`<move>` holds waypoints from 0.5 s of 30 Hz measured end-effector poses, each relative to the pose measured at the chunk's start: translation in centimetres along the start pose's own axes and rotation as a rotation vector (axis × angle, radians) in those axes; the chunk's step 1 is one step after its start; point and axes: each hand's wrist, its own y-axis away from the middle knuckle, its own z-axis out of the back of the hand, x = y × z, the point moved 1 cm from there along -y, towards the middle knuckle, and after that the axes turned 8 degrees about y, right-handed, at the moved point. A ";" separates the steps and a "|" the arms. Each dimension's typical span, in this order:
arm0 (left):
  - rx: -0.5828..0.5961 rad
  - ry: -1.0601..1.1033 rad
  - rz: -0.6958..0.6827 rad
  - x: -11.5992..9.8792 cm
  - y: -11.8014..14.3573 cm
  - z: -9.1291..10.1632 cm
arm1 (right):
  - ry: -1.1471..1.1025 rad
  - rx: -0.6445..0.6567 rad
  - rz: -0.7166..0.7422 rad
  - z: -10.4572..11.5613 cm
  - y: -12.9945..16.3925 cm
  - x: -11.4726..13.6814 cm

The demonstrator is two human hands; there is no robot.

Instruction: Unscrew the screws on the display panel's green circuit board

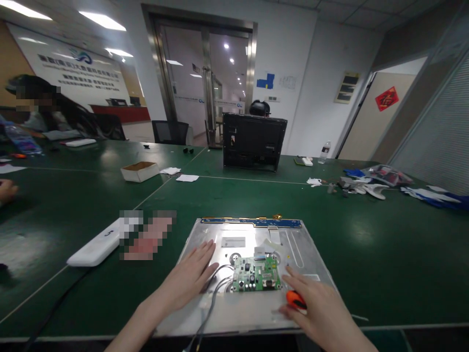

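Note:
A silver display panel lies back side up on the table in front of me. Mounted near its middle is a green circuit board, with grey cables running from its left side over the near edge. A blue circuit strip spans the far edge. My left hand rests flat on the panel, left of the green board, fingers outstretched. At the board's right, my right hand curls around what looks like an orange-and-black screwdriver; its shaft is hidden or blurred.
Left of the panel lies a white power strip with a dark cord. Beyond it sits an open white box. A black monitor housing stands across the green table. Another person's hand shows at the left edge. Bags and scraps lie right.

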 end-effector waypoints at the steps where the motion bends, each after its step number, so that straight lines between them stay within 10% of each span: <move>1: -0.011 -0.008 0.000 0.4 0.0 0.1 | -0.005 0.018 -0.048 0.0 0.1 -1.3; 6: -0.032 -0.039 0.046 1.5 -0.5 0.7 | 0.002 0.107 -0.104 -1.6 0.4 -4.5; 15: 0.072 -0.064 0.179 2.6 -2.1 2.4 | 0.035 0.110 -0.095 -2.5 -1.3 -3.1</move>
